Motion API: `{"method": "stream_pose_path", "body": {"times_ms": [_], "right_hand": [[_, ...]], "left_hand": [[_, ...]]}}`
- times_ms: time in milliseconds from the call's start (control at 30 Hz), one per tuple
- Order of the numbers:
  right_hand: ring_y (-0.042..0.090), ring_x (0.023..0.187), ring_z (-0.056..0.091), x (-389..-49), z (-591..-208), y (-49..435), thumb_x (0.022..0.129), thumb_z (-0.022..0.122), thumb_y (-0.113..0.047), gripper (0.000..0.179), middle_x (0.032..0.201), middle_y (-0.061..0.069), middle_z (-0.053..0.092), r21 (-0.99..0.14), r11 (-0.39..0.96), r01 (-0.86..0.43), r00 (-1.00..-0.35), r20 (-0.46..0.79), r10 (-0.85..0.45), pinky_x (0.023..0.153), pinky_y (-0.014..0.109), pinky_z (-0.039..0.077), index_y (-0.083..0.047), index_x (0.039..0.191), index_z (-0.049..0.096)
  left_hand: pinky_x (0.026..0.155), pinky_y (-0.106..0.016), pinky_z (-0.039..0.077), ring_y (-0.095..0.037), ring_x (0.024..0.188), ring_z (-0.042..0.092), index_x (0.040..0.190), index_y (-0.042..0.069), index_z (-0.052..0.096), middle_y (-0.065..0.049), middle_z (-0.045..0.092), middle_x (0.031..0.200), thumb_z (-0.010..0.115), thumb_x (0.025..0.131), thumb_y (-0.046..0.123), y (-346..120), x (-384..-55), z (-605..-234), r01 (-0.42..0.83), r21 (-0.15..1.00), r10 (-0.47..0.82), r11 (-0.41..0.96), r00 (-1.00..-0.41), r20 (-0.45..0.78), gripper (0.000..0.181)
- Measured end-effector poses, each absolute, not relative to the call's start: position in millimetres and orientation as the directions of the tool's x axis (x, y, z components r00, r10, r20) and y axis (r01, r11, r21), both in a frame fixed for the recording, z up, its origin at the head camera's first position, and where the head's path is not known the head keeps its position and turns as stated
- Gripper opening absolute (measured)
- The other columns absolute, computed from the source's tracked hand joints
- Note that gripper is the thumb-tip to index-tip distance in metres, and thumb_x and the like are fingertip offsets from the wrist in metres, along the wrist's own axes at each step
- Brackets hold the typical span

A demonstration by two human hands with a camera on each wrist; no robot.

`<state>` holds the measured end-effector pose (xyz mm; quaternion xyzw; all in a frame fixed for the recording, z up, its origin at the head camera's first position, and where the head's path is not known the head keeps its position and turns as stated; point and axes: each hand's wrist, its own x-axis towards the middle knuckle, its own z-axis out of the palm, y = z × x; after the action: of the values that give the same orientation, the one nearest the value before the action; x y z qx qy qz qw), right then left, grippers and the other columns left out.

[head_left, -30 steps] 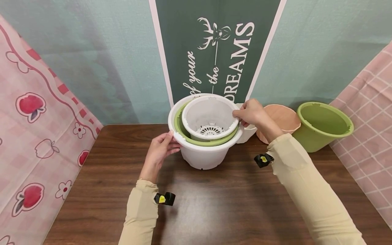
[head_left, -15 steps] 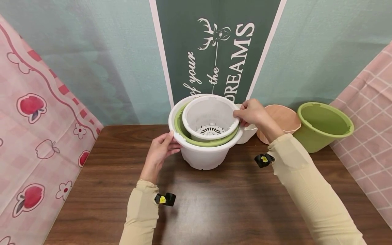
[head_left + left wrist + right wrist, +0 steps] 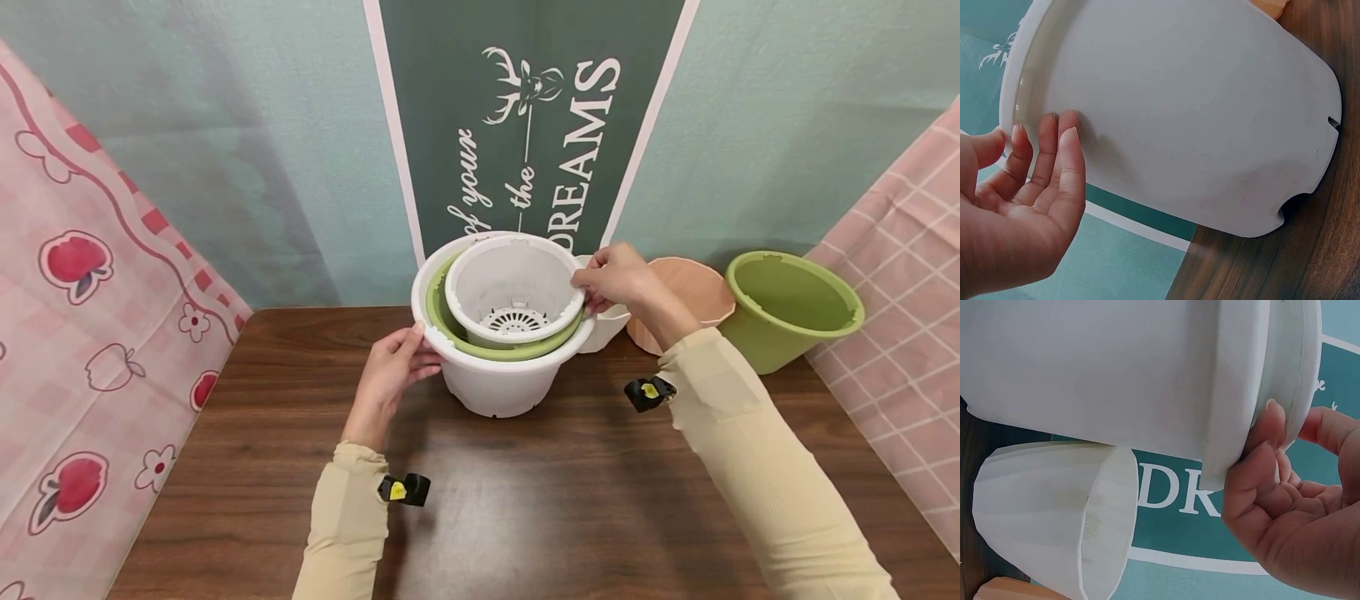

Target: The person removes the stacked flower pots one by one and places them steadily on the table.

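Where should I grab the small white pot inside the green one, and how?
Probably its rim, pinched from the right, where the right hand holds it: that rim stands above the green pot, which surrounds the body below.

two white pots (image 3: pixel 498 390), green pot (image 3: pixel 491 352) nested between

From above, my head view faces forward and down across the tabletop (image 3: pixel 480 508). My wrist views sit close in, looking past the left fingers (image 3: pixel 1071 172) and right fingers (image 3: pixel 1247 481) at the large white pot (image 3: pixel 497 387), which all three share.
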<state>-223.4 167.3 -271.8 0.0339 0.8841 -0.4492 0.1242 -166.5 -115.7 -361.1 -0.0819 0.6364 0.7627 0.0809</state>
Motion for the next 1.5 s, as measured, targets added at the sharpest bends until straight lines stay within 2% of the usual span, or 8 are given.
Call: {"method": "stream_pose_path", "body": {"times_ms": [300, 567, 867, 1500], "right_hand": [[0.011, 0.046, 0.057, -222.3, -268.8, 167.4, 0.085, 0.055, -0.004, 0.013, 0.053, 0.003, 0.051, -0.798, 0.572, 0.187, -0.959, -0.275, -0.071, 0.050, 0.026, 0.053, 0.006, 0.080, 0.047], [0.011, 0.045, 0.056, -223.2, -270.7, 167.9, 0.085, 0.058, -0.006, 0.015, 0.055, 0.004, 0.051, -0.813, 0.536, 0.230, -0.956, -0.291, -0.031, 0.047, 0.023, 0.050, 0.006, 0.085, 0.050], [0.010, 0.045, 0.056, -223.3, -268.0, 167.9, 0.083, 0.062, -0.005, 0.020, 0.054, 0.002, 0.053, -0.828, 0.502, 0.250, -0.949, -0.314, -0.044, 0.049, 0.024, 0.052, 0.012, 0.091, 0.055], [0.011, 0.050, 0.060, -225.3, -266.1, 169.1, 0.088, 0.057, -0.006, 0.015, 0.058, 0.003, 0.056, -0.862, 0.432, 0.265, -0.936, -0.338, -0.101, 0.054, 0.025, 0.054, 0.007, 0.089, 0.050]], "left_hand": [[0.066, -0.029, 0.055, -0.016, 0.072, 0.065, 0.085, 0.002, 0.056, -0.004, 0.061, 0.074, 0.048, 0.096, 0.024, -116.1, -167.9, -362.5, -0.233, 0.954, 0.021, -0.186, -0.972, -0.234, 0.026], [0.066, -0.028, 0.055, -0.017, 0.073, 0.065, 0.085, 0.002, 0.056, -0.004, 0.061, 0.074, 0.048, 0.096, 0.024, -117.0, -169.0, -362.4, -0.235, 0.953, 0.026, -0.192, -0.972, -0.235, 0.026], [0.065, -0.028, 0.055, -0.017, 0.072, 0.065, 0.084, 0.002, 0.056, -0.004, 0.061, 0.073, 0.048, 0.096, 0.024, -116.9, -171.1, -362.7, -0.235, 0.952, 0.029, -0.199, -0.972, -0.234, 0.026], [0.066, -0.028, 0.055, -0.015, 0.071, 0.065, 0.084, 0.002, 0.055, -0.004, 0.061, 0.074, 0.047, 0.096, 0.023, -119.0, -174.9, -358.7, -0.234, 0.952, 0.037, -0.195, -0.972, -0.231, 0.025]]}}
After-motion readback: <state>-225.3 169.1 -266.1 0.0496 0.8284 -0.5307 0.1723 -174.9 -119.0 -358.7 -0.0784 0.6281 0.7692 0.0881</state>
